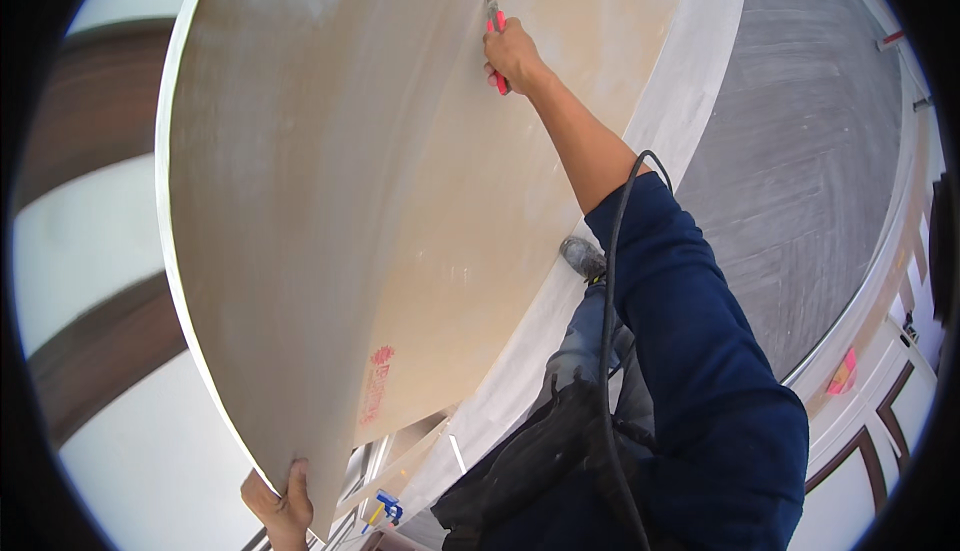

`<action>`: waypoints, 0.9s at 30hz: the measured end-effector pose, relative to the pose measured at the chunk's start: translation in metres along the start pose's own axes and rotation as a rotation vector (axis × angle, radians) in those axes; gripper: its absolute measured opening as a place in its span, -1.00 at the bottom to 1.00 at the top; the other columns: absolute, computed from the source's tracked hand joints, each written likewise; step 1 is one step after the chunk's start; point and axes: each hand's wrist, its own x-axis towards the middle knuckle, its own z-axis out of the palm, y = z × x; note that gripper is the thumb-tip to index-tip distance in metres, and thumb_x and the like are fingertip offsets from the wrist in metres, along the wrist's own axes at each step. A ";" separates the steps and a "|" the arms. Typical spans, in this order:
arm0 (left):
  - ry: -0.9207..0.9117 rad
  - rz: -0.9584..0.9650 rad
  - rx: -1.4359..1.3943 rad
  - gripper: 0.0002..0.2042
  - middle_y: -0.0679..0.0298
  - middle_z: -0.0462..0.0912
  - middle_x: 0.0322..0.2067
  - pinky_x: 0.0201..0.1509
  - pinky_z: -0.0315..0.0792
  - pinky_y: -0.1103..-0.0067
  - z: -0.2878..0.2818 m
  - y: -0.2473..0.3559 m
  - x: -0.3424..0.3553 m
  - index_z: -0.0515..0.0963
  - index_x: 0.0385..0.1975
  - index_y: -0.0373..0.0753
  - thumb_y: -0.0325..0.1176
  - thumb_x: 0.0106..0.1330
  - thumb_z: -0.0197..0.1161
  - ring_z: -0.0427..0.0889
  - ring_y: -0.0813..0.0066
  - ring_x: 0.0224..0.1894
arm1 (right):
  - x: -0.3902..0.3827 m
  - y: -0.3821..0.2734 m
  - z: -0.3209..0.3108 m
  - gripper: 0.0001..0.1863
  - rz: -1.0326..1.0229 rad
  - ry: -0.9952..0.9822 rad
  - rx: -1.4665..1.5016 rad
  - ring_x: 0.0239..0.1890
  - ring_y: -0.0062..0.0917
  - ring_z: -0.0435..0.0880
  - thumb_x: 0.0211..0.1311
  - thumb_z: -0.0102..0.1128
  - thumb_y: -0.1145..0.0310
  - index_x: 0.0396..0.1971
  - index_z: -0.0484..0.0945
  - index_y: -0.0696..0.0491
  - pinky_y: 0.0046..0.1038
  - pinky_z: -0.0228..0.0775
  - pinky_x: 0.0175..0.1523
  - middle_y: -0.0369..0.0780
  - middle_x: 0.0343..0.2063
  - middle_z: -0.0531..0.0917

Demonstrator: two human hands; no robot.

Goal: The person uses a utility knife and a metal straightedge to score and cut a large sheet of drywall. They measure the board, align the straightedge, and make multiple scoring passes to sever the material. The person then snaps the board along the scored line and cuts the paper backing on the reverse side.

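Note:
A large beige plasterboard sheet (290, 201) with a white edge and red printed marks fills the left and middle of the view. Near its far part, my right hand (514, 51) is closed around a red utility knife (501, 82). The knife's metal tip points away from me, over the board's face; whether it touches the surface I cannot tell. At the near left corner my left hand (283, 507) grips the board's edge. Its thumb lies on the face, and the other fingers are partly hidden behind the edge.
A black cable (609, 321) runs along my right sleeve and loops near the elbow. My shoe (580, 257) stands beside the board, by a whitish strip and grey floor (790, 141). A blue tool (389, 504) lies near the bottom; a pink piece (843, 371) is at right.

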 end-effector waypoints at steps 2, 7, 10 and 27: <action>0.025 0.052 -0.008 -0.84 0.11 0.61 -0.54 -0.43 0.45 0.40 0.004 -0.007 -0.001 0.57 -0.35 -0.31 -0.35 0.27 0.34 0.60 0.04 -0.54 | -0.014 0.010 0.009 -0.62 -0.006 -0.002 -0.005 -0.56 -0.38 0.58 0.39 -0.06 0.37 0.08 0.18 0.25 -0.31 0.45 -0.57 -0.05 -0.39 0.56; 0.055 0.101 0.041 -0.83 0.12 0.58 -0.58 -0.45 0.40 0.43 0.007 -0.019 0.012 0.56 -0.38 -0.33 -0.35 0.28 0.33 0.54 0.10 -0.60 | -0.044 0.044 0.038 -0.63 -0.052 0.004 0.007 -0.56 -0.37 0.58 0.39 -0.08 0.37 0.07 0.18 0.26 -0.31 0.44 -0.58 -0.04 -0.39 0.55; 0.050 0.059 0.024 -0.81 0.14 0.55 -0.61 -0.46 0.38 0.48 0.003 -0.025 0.015 0.56 -0.41 -0.35 -0.34 0.30 0.34 0.49 0.26 -0.62 | -0.068 0.055 0.057 -0.65 -0.007 -0.041 0.008 -0.52 -0.43 0.52 0.37 -0.11 0.39 0.07 0.22 0.24 -0.32 0.42 -0.55 -0.08 -0.33 0.47; 0.110 0.036 -0.173 -0.72 0.20 0.70 -0.48 -0.34 0.53 0.57 0.017 -0.049 0.035 0.65 -0.21 -0.33 -0.19 0.34 0.35 0.67 0.50 -0.49 | -0.171 0.202 0.181 -0.67 -0.102 -0.009 -0.088 -0.57 -0.43 0.52 0.40 -0.07 0.38 0.03 0.22 0.26 -0.31 0.43 -0.57 -0.07 -0.43 0.52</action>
